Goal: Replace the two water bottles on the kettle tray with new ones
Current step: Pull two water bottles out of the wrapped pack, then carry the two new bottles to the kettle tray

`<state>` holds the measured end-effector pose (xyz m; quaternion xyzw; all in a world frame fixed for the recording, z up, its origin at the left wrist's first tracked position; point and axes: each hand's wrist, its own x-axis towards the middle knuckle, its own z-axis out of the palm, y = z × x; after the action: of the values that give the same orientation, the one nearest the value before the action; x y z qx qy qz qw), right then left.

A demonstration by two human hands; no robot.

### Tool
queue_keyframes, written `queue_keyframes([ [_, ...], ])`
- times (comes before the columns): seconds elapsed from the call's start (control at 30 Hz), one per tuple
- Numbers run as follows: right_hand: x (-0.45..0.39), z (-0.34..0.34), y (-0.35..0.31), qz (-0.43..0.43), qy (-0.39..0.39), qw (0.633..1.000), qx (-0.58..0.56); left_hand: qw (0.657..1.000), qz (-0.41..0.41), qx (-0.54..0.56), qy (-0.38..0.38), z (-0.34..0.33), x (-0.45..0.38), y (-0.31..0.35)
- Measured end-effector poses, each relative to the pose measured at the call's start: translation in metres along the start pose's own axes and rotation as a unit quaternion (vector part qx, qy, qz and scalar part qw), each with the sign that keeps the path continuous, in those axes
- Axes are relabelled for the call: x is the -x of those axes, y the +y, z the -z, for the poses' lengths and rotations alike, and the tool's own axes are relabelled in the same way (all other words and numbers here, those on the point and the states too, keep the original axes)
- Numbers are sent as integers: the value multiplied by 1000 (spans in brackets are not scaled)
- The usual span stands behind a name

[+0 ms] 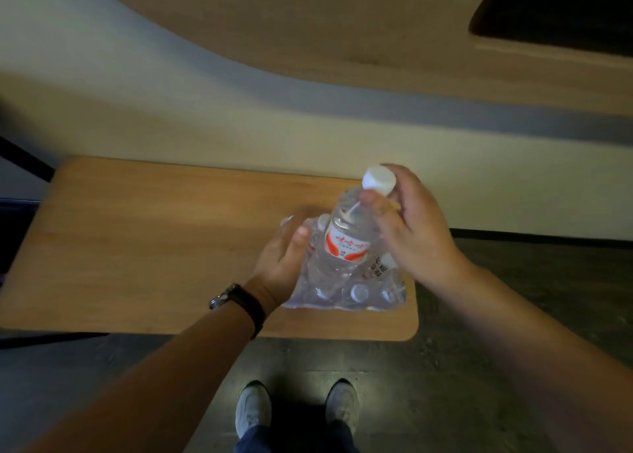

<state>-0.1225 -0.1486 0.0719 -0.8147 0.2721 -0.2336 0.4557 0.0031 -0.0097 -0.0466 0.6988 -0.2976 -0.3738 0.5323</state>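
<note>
While the right hand (pixel 416 226) closes its thumb and fingers around the neck of a water bottle (pixel 349 233), just under the white cap (pixel 379 180), the bottle stands tilted, with its cap toward the wall and its lower part still inside the torn plastic wrap. This bottle is clear and has a red and white label (pixel 346 245). The left hand (pixel 282 264) presses on the left side of the shrink-wrapped bottle pack (pixel 346 288), fingers curled on the plastic film, so it grips the pack and not a single bottle. On the left wrist sits a wristwatch (pixel 236 300) with a dark strap. Inside the pack several more white caps are visible near its front edge, but how many bottles remain I cannot tell. The pack lies on a small wooden table (pixel 154 247) with rounded corners, near its right front corner. Behind the table is a pale wall (pixel 239 134), and above it a curved wooden panel (pixel 342 24). Below, on the dark floor (pixel 513 332), two grey shoes (pixel 253 408) of the person show.
</note>
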Motion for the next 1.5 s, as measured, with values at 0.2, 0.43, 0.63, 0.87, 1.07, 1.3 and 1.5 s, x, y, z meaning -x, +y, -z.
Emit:
queue_keyframes([
  [0.2,-39,-27,4,-106,-16,994,-7,988,64,139,-36,-19,11,33],
  [0.43,3,-54,108,-196,-230,900,315,961,200,182,65,-18,5,-3],
  [0.63,10,-65,148,-139,-266,846,440,953,240,160,93,-20,-10,-9],
  [0.87,19,-22,125,-59,-196,937,282,954,229,164,101,-26,-4,-12],
  [1.07,14,29,66,-46,-93,995,-4,948,252,142,132,-26,-3,-4],
  [1.3,-11,9,11,-167,58,928,-329,946,234,149,167,-16,21,16],
  [1.5,-20,-50,-17,-281,-48,912,-294,939,208,155,224,22,81,31],
])
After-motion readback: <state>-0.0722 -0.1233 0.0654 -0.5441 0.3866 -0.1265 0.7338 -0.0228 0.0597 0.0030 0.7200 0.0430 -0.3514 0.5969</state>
